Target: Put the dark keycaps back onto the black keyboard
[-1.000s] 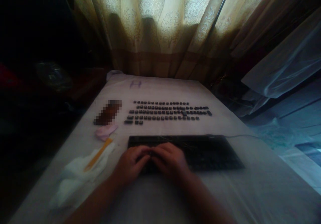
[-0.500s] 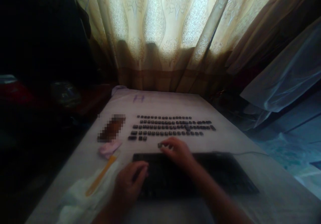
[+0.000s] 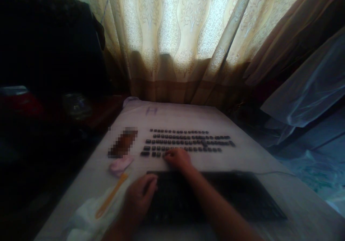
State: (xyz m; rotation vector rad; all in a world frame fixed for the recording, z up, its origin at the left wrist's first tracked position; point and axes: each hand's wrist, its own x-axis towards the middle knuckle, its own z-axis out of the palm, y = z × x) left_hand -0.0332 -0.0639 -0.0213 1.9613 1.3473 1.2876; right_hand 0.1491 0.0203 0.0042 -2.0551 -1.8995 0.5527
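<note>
A black keyboard [image 3: 231,198] lies across the near part of the pale table [image 3: 258,158]. Beyond it, loose dark keycaps [image 3: 188,142] sit laid out in several rows. My right hand [image 3: 178,159] reaches past the keyboard to the left end of the nearest keycap row, fingers curled together at the caps; anything pinched in them is too dim to make out. My left hand [image 3: 138,196] rests curled on the keyboard's left end.
A pink scrap [image 3: 120,165], a yellow stick [image 3: 111,195] and a white cloth [image 3: 88,216] lie left of the keyboard. A blurred brown object [image 3: 122,144] sits beside the keycaps. Patterned curtains [image 3: 188,43] hang behind. A thin cable [image 3: 272,172] leaves the keyboard's right end.
My right hand left the keyboard, carried a small keycap forward, then moved left to the end of the nearest keycap row. The left hand stayed on the keyboard.
</note>
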